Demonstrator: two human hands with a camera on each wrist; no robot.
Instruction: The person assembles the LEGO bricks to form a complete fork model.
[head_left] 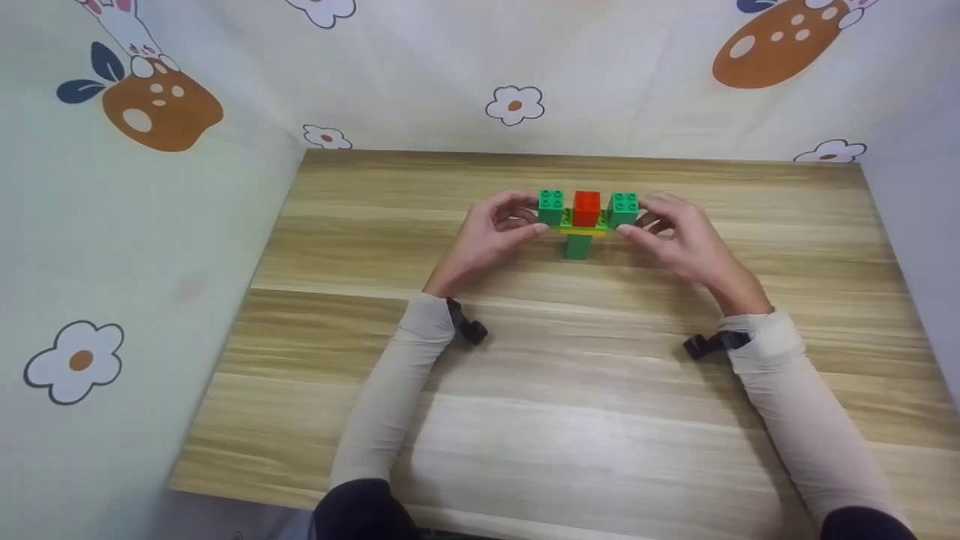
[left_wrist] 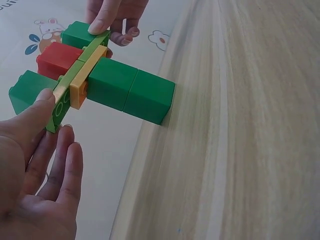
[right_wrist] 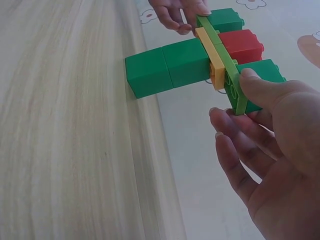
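Observation:
A toy brick structure stands upright on the table, with two stacked green bricks (left_wrist: 131, 91) as its column. Above them are a yellow plate (left_wrist: 88, 77) and light green plates (right_wrist: 220, 50) forming a crossbar. On that bar sit a red brick (head_left: 586, 208) in the middle, a green brick (head_left: 550, 208) at the left end and another green brick (head_left: 624, 210) at the right end. My left hand (head_left: 486, 234) pinches the left end, thumb in front and fingers behind and beneath. My right hand (head_left: 686, 244) grips the right end likewise.
The wood-grain table (head_left: 570, 420) spreads toward me beneath both forearms. A patterned curtain (head_left: 420, 67) rises right behind its far edge and along the sides. Black wrist mounts (head_left: 466, 324) sit on both sleeves.

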